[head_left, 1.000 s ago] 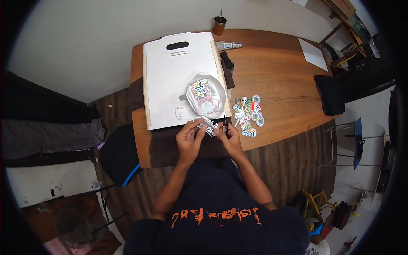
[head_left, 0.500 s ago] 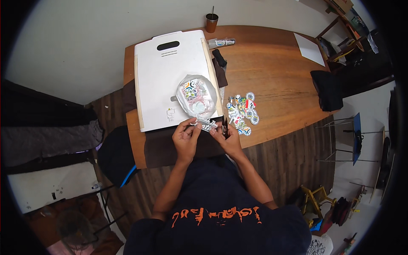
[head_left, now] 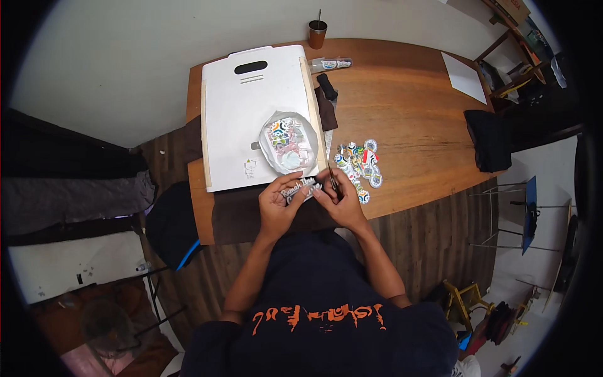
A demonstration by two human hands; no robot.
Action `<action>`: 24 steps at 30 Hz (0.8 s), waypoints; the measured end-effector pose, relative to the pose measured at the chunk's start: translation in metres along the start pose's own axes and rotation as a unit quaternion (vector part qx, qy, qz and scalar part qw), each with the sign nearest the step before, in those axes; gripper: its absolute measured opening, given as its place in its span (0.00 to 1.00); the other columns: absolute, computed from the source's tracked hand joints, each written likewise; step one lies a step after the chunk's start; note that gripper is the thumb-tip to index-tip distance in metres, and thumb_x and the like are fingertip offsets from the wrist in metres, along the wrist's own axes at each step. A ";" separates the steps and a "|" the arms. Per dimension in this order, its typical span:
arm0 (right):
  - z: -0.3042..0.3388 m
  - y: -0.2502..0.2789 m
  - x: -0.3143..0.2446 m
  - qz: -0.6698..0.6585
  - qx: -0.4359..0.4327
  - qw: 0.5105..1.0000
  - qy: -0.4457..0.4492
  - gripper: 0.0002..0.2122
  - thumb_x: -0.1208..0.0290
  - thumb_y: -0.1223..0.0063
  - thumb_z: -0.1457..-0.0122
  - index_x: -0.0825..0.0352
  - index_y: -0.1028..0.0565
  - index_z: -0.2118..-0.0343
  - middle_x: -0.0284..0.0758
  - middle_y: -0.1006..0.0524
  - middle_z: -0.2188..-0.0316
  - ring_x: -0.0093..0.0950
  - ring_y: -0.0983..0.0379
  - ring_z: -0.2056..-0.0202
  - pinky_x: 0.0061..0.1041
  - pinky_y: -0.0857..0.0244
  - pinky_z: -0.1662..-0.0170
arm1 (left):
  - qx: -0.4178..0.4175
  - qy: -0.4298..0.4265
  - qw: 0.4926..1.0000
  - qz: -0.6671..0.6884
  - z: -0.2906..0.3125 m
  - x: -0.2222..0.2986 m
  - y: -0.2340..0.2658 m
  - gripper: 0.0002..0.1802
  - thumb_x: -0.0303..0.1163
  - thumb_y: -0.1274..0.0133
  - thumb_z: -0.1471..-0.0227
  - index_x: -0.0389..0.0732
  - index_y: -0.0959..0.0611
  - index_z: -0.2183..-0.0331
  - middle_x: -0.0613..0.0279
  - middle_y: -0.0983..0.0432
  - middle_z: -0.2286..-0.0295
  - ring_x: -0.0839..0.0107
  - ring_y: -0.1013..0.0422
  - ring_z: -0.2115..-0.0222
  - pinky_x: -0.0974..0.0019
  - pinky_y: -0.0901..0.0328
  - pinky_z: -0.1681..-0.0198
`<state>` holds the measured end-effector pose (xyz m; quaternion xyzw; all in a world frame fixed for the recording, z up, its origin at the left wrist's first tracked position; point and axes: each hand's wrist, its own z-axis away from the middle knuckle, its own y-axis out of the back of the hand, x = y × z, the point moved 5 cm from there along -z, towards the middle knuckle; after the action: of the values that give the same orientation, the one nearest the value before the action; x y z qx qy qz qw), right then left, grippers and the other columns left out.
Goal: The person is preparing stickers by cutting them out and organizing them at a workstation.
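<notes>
My left hand pinches a small sticker sheet with dark lettering, held above the near edge of the wooden table. My right hand grips small scissors whose blades point up beside the sheet. Just beyond my hands lies a clear round plastic bag of stickers on a large white board. A pile of cut colourful stickers is spread on the table to the right of my hands.
A brown cup with a straw stands at the table's far edge, a small tube next to it. A dark cloth lies beside the board. A white paper and a black pouch lie at the right.
My hands stay together at the table's near edge, working the sticker sheet and scissors. The view has shifted slightly; the board and stickers lie as before.
</notes>
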<state>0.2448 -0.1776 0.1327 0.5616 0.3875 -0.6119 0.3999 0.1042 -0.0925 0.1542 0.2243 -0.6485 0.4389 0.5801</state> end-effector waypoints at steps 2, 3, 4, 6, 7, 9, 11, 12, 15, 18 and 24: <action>0.000 0.005 -0.011 -0.006 0.049 0.996 0.069 0.19 0.75 0.49 0.37 0.69 0.37 0.44 0.30 0.33 0.70 0.20 0.37 0.69 0.17 0.40 0.64 | 0.019 -0.018 1.000 -0.012 -0.001 0.000 0.002 0.18 0.15 0.43 0.46 0.26 0.23 0.53 0.56 0.21 0.64 0.76 0.26 0.62 0.74 0.31 0.55; 0.002 0.005 -0.015 -0.006 0.045 0.997 0.070 0.19 0.75 0.49 0.37 0.69 0.37 0.44 0.30 0.33 0.70 0.20 0.37 0.69 0.17 0.40 0.64 | 0.035 -0.035 0.998 -0.024 -0.001 0.001 0.004 0.16 0.14 0.43 0.46 0.25 0.22 0.54 0.55 0.21 0.63 0.76 0.25 0.62 0.74 0.31 0.55; 0.008 0.004 -0.023 0.083 0.053 0.991 0.096 0.18 0.74 0.50 0.36 0.69 0.36 0.44 0.33 0.30 0.68 0.23 0.33 0.67 0.19 0.37 0.63 | 0.039 -0.037 0.998 -0.024 -0.002 0.000 0.004 0.16 0.14 0.43 0.46 0.25 0.22 0.54 0.55 0.21 0.63 0.76 0.25 0.62 0.74 0.31 0.55; 0.015 0.002 -0.028 0.150 0.054 0.981 0.109 0.16 0.75 0.47 0.36 0.71 0.32 0.46 0.41 0.25 0.63 0.28 0.24 0.64 0.23 0.32 0.64 | 0.072 -0.072 0.995 -0.015 -0.002 0.003 0.005 0.15 0.14 0.42 0.47 0.25 0.22 0.56 0.53 0.21 0.62 0.75 0.25 0.61 0.73 0.31 0.55; 0.015 0.002 -0.031 0.150 0.051 0.981 0.110 0.16 0.75 0.47 0.36 0.71 0.32 0.46 0.41 0.25 0.63 0.28 0.24 0.64 0.23 0.32 0.64 | 0.074 -0.074 0.994 -0.015 -0.002 0.005 0.004 0.15 0.14 0.42 0.47 0.25 0.22 0.56 0.53 0.21 0.62 0.75 0.25 0.61 0.73 0.31 0.55; 0.016 -0.001 -0.040 0.147 0.021 0.979 0.142 0.15 0.78 0.43 0.39 0.71 0.28 0.49 0.39 0.25 0.61 0.25 0.26 0.66 0.22 0.31 0.61 | 0.094 -0.061 0.994 -0.016 -0.001 0.007 0.003 0.14 0.14 0.42 0.47 0.25 0.21 0.57 0.52 0.21 0.62 0.74 0.25 0.60 0.73 0.31 0.54; 0.016 0.002 -0.037 0.154 0.039 0.973 0.166 0.16 0.81 0.39 0.44 0.71 0.24 0.51 0.39 0.23 0.65 0.26 0.25 0.69 0.21 0.31 0.66 | 0.097 -0.078 0.992 -0.020 -0.004 0.007 0.002 0.14 0.14 0.42 0.48 0.25 0.21 0.57 0.52 0.21 0.62 0.74 0.25 0.60 0.73 0.31 0.54; 0.016 0.003 -0.038 0.174 0.048 0.968 0.176 0.16 0.81 0.39 0.44 0.71 0.24 0.51 0.39 0.23 0.67 0.25 0.25 0.69 0.21 0.31 0.66 | 0.098 -0.094 0.990 -0.025 -0.005 0.008 0.001 0.14 0.14 0.42 0.48 0.25 0.21 0.57 0.52 0.21 0.61 0.73 0.25 0.60 0.73 0.31 0.54; 0.015 0.007 -0.034 0.190 0.056 0.963 0.184 0.16 0.81 0.38 0.45 0.72 0.24 0.52 0.39 0.23 0.69 0.26 0.25 0.69 0.22 0.32 0.66 | 0.102 -0.100 0.990 -0.017 -0.004 0.008 -0.001 0.15 0.14 0.42 0.48 0.25 0.21 0.57 0.52 0.21 0.61 0.73 0.24 0.60 0.73 0.31 0.54; 0.012 0.009 -0.032 0.181 0.052 0.964 0.186 0.15 0.82 0.39 0.45 0.72 0.23 0.53 0.40 0.22 0.69 0.26 0.25 0.69 0.22 0.32 0.65 | 0.103 -0.096 0.990 -0.009 -0.004 0.007 -0.004 0.15 0.14 0.42 0.48 0.25 0.21 0.57 0.52 0.21 0.61 0.73 0.24 0.60 0.73 0.30 0.54; 0.007 0.011 -0.031 0.172 0.045 0.964 0.196 0.15 0.82 0.40 0.44 0.73 0.23 0.53 0.40 0.23 0.68 0.27 0.25 0.70 0.22 0.32 0.68 | 0.104 -0.101 0.989 0.001 -0.007 0.006 -0.006 0.14 0.14 0.43 0.47 0.25 0.21 0.56 0.51 0.21 0.61 0.72 0.24 0.59 0.73 0.30 0.53</action>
<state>0.2543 -0.1864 0.1635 0.7460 0.3279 -0.4292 0.3896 0.1118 -0.0891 0.1611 0.3259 -0.6553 0.4793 0.4845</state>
